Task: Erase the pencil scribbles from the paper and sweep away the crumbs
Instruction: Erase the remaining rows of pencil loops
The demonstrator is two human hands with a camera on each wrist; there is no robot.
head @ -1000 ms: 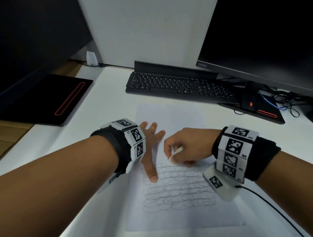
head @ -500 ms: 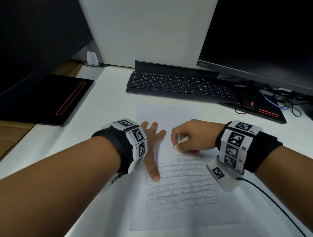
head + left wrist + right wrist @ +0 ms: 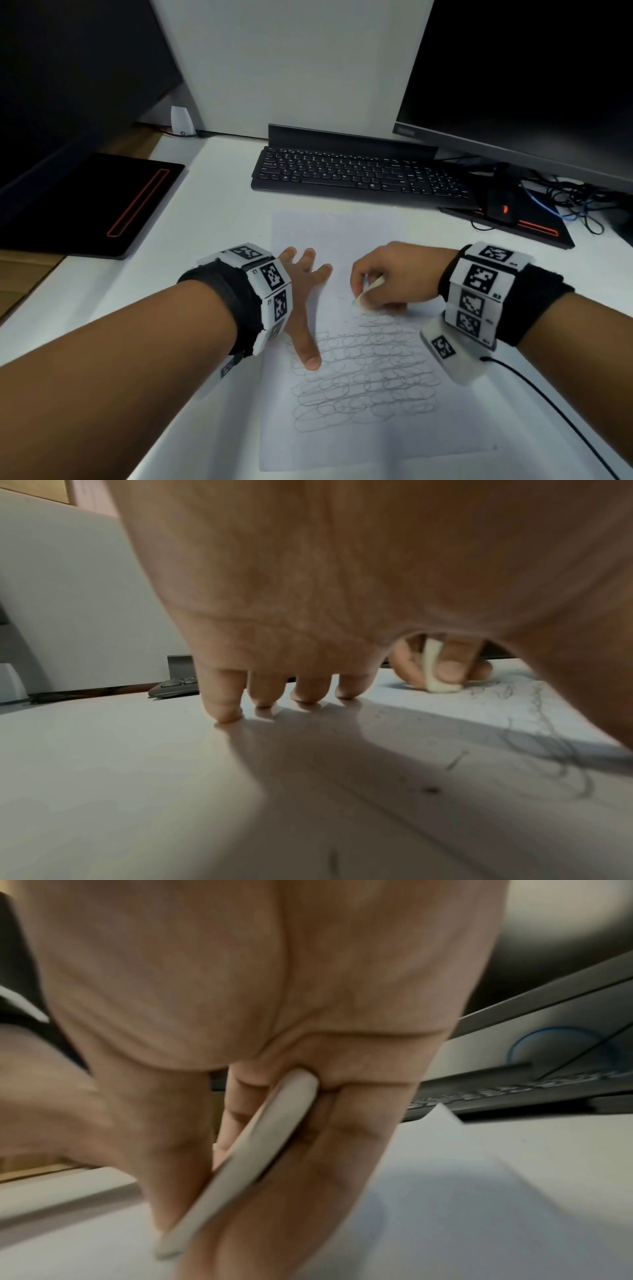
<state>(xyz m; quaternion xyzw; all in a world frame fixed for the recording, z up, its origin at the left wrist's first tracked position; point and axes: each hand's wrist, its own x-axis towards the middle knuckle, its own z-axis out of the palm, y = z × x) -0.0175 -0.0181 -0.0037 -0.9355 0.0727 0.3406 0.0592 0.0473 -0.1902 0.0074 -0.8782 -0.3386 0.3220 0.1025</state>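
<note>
A white sheet of paper [image 3: 342,233] lies on the desk with grey looping pencil scribbles [image 3: 366,377] over its lower half. My left hand [image 3: 305,294] lies flat with spread fingers on the paper's left edge, its thumb resting on the scribbles. Fingertips [image 3: 226,712] touch the surface in the left wrist view. My right hand [image 3: 394,274] pinches a flat white eraser [image 3: 368,291], whose lower tip sits on the paper just above the scribbles' top rows. The eraser [image 3: 246,1158] lies between thumb and fingers in the right wrist view, and is seen as the eraser [image 3: 436,669] from the left wrist.
A black keyboard [image 3: 359,173] lies beyond the paper. A monitor [image 3: 531,75] stands at the back right, with its black base [image 3: 513,226], a mouse [image 3: 501,205] and tangled cables [image 3: 575,202] below. A black pad with a red line [image 3: 96,205] lies at the left. Small dark crumbs [image 3: 431,790] dot the paper.
My right hand with the eraser moved up the paper away from me, then slightly back down. The scribbles' top rows look fainter. The left hand has stayed in place.
</note>
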